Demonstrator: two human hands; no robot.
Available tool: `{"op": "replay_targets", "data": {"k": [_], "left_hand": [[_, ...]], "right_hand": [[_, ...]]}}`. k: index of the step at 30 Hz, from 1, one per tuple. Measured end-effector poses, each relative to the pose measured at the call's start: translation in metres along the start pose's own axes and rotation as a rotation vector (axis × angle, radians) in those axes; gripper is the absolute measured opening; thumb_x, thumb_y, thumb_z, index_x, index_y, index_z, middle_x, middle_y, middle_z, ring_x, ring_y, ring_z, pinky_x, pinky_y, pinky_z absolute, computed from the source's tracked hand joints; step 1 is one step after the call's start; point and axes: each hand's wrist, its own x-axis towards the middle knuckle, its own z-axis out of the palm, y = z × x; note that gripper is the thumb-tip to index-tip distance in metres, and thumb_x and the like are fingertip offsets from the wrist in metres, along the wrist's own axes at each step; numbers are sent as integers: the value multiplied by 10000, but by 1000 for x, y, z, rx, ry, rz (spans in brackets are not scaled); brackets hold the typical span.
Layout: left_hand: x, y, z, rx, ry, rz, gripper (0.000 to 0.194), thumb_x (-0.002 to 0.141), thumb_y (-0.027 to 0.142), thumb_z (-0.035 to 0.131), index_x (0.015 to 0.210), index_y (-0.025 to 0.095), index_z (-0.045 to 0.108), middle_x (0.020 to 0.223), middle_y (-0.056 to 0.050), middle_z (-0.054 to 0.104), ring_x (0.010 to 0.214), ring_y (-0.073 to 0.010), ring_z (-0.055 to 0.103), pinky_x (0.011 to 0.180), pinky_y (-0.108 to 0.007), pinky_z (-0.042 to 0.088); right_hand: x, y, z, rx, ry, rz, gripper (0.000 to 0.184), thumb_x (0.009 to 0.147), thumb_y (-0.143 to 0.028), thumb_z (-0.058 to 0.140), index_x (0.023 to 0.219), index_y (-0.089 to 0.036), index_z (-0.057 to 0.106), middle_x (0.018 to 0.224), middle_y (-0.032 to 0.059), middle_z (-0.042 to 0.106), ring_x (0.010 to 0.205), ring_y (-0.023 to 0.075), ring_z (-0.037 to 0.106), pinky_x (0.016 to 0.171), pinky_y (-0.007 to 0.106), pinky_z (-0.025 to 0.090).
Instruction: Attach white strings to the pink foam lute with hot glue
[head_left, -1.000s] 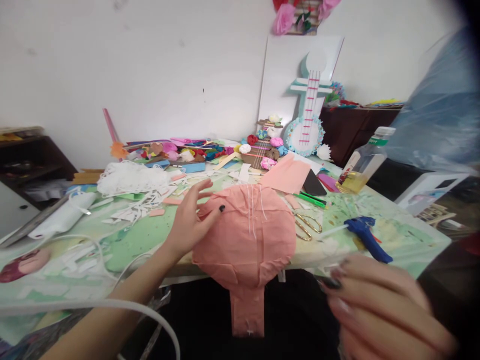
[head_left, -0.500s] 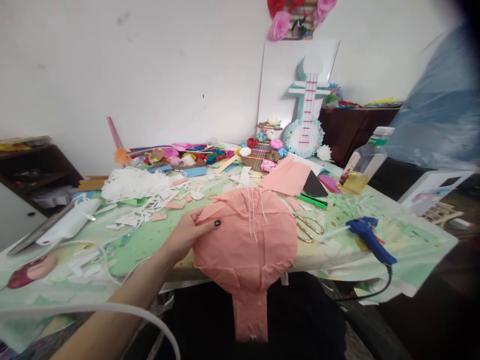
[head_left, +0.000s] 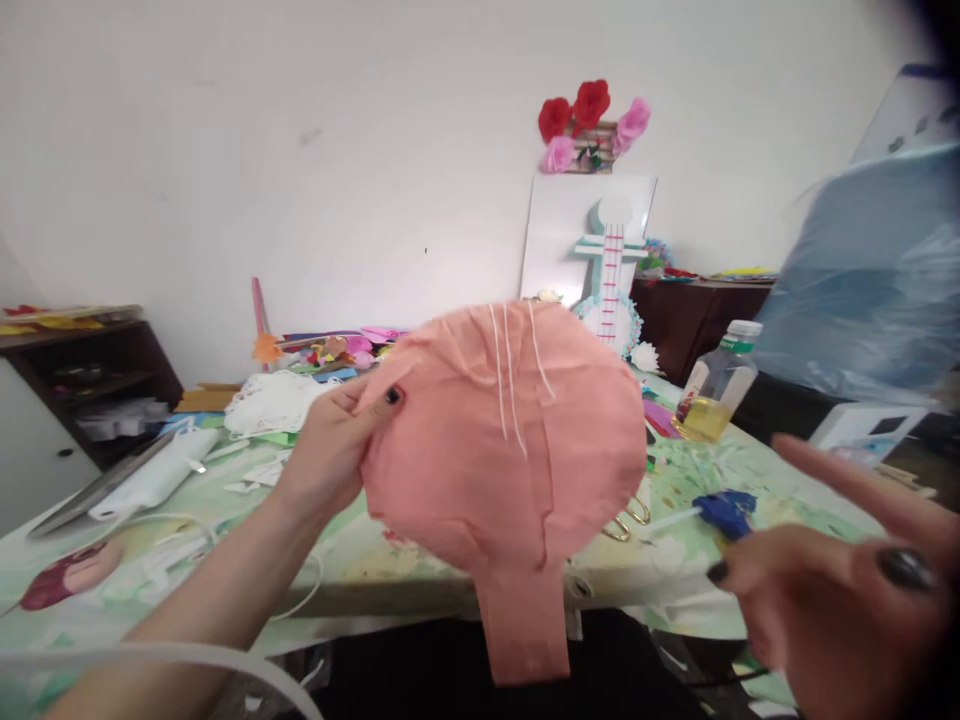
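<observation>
My left hand is closed on the left edge of a pink paper-covered round piece, thumb on its front face. The piece stands upright above the table's near edge, and a short pink neck points down from it. From its top edge hang 3 loose white strings. Close to the camera on the right is my right hand, slightly blurred, with its index finger stretched out and nothing visible in it. Behind that hand lies a blue glue gun, partly covered. Gold scissors show past the pink piece's right edge.
A bottle of yellow liquid stands at the table's right. White string and a white power strip lie on the left. A banjo-like craft model leans at the back. A white cable crosses the lower left.
The pink piece has come up and nearer in my left hand, now covering more of the table. My right hand has come into view at the right. The camera has tilted up.
</observation>
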Motion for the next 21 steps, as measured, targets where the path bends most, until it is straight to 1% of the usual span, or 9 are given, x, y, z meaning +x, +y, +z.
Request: {"op": "replay_targets", "data": {"k": [3,7,9,10,12,14,15,17,21], "left_hand": [[23,41,-2,81,7,335,342,659,469,791,884,225,706,799,16,733,796,-219,689,643,-312,574],[40,77,-6,355,43,862,176,721,370,764,770,215,696,714,58,667,721,-128,635,663,-264,563],[38,82,-5,592,40,1011,81,736,289,745,724,224,698,613,82,616,632,-101,616,612,-224,551],[35,82,-4,711,-23,1046,27,752,265,726,760,242,715,599,90,622,612,-100,626,602,-217,551],[27,74,-4,869,-274,1077,123,805,251,663,895,290,737,692,83,706,674,-127,688,657,-232,577],[23,58,-7,924,-541,1079,198,864,261,580,980,321,730,881,45,759,852,-164,721,799,-273,588],[23,47,-11,938,-607,1082,220,885,265,545,998,324,725,957,30,756,947,-179,708,875,-300,573],[28,19,-21,1023,-610,1065,258,904,284,509,1076,307,700,1076,-6,731,1103,-203,648,998,-360,508],[54,-46,-42,1148,-301,951,401,895,181,486,1288,218,560,1408,-121,507,1381,-268,365,1152,-526,243]], "right_hand": [[36,-1,18,138,-53,176,483,926,-403,503,1373,-220,498,621,96,691,352,189,558,343,337,432],[74,13,45,370,-314,459,826,799,-723,503,1480,-333,248,828,99,745,587,276,700,516,416,554],[88,29,59,478,-396,604,866,746,-819,434,1437,-306,341,913,116,740,687,285,715,589,426,566],[93,39,66,528,-417,662,856,746,-829,408,1395,-270,414,949,125,733,734,287,716,619,426,566],[97,59,78,598,-368,716,722,795,-733,471,1299,-219,526,1009,117,722,812,278,706,661,412,564],[93,80,88,627,-269,728,534,783,-478,638,1242,-213,577,1042,77,719,852,254,696,685,376,559],[89,90,93,639,-235,736,518,736,-351,685,1227,-217,590,1050,57,718,855,241,692,690,356,555],[79,110,101,665,-195,751,569,651,-205,707,1209,-232,601,1050,27,719,843,212,687,692,320,545],[62,150,119,694,-112,725,620,603,-167,719,1197,-286,584,976,-23,727,787,163,675,676,280,529]]}}
